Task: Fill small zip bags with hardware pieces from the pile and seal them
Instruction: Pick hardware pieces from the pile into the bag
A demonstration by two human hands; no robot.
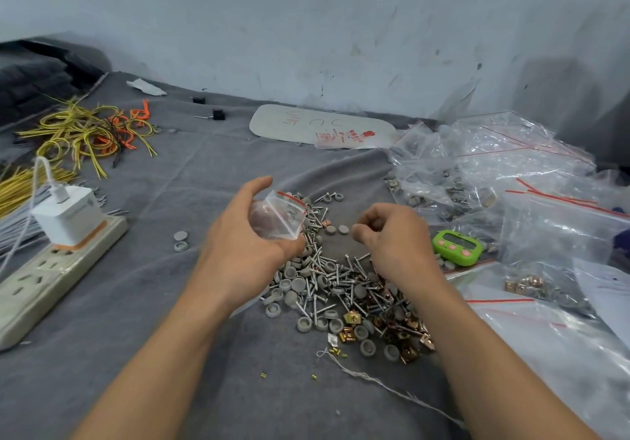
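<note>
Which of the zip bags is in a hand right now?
The small red-striped zip bag, gripped by the left hand above the pile; the other bags lie heaped at right.

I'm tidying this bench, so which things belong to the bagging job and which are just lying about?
Job: small clear red-striped zip bag; pile of silver screws, grey caps and brass clips.
Lying about: green plastic timer; beige power strip; white charger cube; yellow and orange wires.

Both bare forearms reach forward. The left hand [243,248] grips a small clear red-striped zip bag [280,218]; the right hand [392,235] curls its fingers inward.
</note>
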